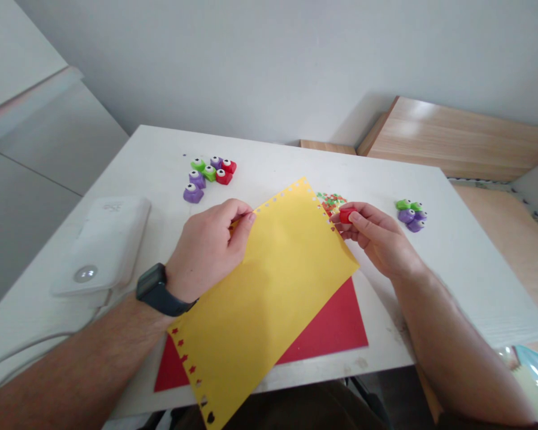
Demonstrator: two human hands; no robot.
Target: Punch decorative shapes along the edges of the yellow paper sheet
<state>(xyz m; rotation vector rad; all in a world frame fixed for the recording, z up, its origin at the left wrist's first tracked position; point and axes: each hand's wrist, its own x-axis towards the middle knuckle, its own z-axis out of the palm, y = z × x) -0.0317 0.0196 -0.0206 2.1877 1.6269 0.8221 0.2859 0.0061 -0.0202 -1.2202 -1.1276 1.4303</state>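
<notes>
A yellow sheet of paper (269, 280) is tilted over the table, with small shapes punched along several of its edges. My left hand (215, 245), wearing a dark watch (161, 289), pinches the sheet's upper left edge between thumb and fingers. At the sheet's right edge, my right hand (379, 236) grips a small red craft punch (346, 216), its thumb pressed on it. Whether the paper sits in the punch's slot I cannot tell. Beneath the yellow sheet lies a red sheet of paper (327, 328), partly covered.
Several green, purple and red punches (210, 173) stand at the back left of the white table (269, 161). More green and purple punches (411, 215) sit at the right. Coloured paper bits (332, 202) lie behind my right hand. A white device (103, 245) with cables is at the left.
</notes>
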